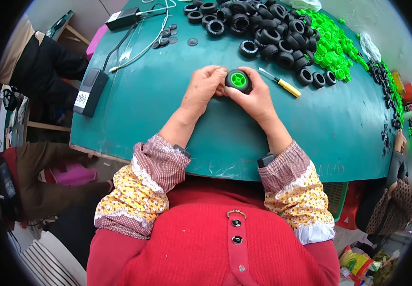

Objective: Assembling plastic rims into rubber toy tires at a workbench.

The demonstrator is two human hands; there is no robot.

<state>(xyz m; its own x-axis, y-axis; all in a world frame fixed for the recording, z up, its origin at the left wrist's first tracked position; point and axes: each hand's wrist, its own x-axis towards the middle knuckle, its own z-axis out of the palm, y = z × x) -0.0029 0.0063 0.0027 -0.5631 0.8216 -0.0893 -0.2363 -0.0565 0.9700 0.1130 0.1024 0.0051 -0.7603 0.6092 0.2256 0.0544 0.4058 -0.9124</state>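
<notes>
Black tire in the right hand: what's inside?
A green spoked hub sits inside the black tire, facing the camera. The far side and the hub's depth can't be seen; the right hand covers part of the tire's outside.

left hand (203, 86): fingers curled, tips beside right thumb
right hand (255, 92): thumb and forefinger curved apart
forearms (178, 127): behind fingers, slanting inward

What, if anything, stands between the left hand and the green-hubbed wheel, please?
Nothing visible does: the left hand is at the left edge of the green-hubbed wheel, which the right hand holds from the other side. The yellow-handled screwdriver lies to the right, out of the way.
</notes>
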